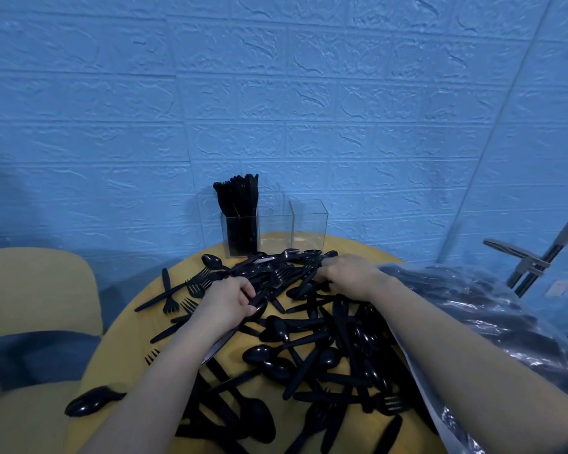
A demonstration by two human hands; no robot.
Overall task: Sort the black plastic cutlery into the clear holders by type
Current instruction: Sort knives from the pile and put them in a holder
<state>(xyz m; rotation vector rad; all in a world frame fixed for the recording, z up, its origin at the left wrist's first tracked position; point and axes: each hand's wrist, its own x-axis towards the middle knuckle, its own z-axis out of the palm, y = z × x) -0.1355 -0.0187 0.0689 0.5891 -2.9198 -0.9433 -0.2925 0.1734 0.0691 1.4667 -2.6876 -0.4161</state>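
I am mid-sort, gathering pieces from the heap of black cutlery [309,339] spread over the yellow table [118,348]. My left hand [230,299] curls its fingers around a piece, seemingly a spoon, lying at its three o'clock. My right hand [348,273] digs into the pile at its nine o'clock; I cannot tell whether its fingers grip anything. At twelve o'clock stand the clear holders [309,224], the leftmost already packed with knives [238,208]. Next I judge I must identify each piece and carry it to the matching holder.

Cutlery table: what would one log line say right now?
left hand: grips cutlery | right hand: in pile | left holder: knives | other holders: empty
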